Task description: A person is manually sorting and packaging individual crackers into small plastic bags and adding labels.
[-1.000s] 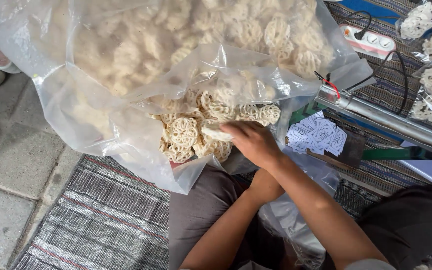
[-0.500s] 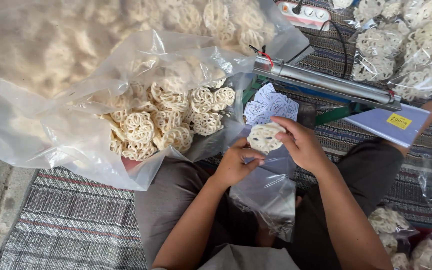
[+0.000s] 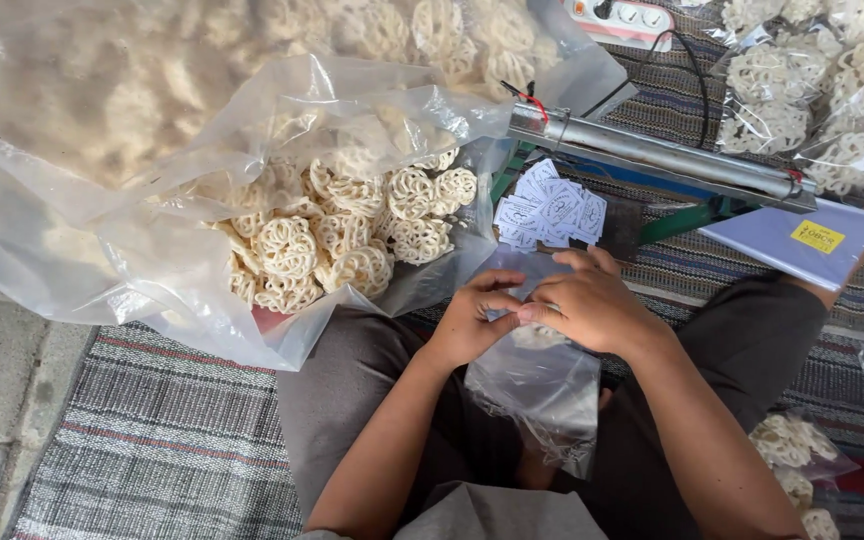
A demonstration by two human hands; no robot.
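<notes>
Hands meet at frame centre: left hand (image 3: 470, 322) and right hand (image 3: 592, 305) both pinch a small clear bag (image 3: 542, 385); large cracker-filled bag (image 3: 282, 215) lies upper left.

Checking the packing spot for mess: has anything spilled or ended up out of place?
Nothing stands out. The crackers stay inside the big open bag, the paper labels sit in one loose pile, and both hands hold the small bag.
</notes>
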